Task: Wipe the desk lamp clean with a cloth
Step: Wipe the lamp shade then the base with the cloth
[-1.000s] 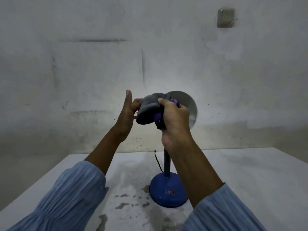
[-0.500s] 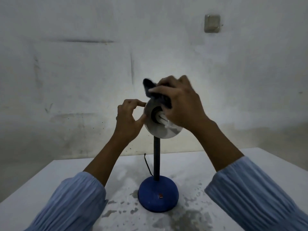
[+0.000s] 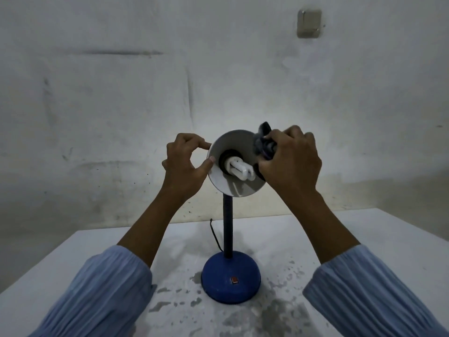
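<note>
Our left hand [image 3: 184, 164] pinches the shade's rim with thumb and forefinger. The desk lamp [image 3: 234, 175] stands between our hands on the stained white tabletop [image 3: 364, 232], bulb [image 3: 240, 169] facing us. Our right hand [image 3: 290, 161] grips the dark cloth [image 3: 263, 142] against the shade's upper right edge. We read no writing. Behind, a scuffed wall [image 3: 121, 93] carries a switch [image 3: 309, 23].

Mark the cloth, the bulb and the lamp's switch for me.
cloth [image 3: 263, 141], head view, on the dark bunched fabric above the right hand's fingers.
bulb [image 3: 241, 170], head view, on the white tubes inside the shade.
switch [image 3: 234, 279], head view, on the red rocker on the blue base.
</note>
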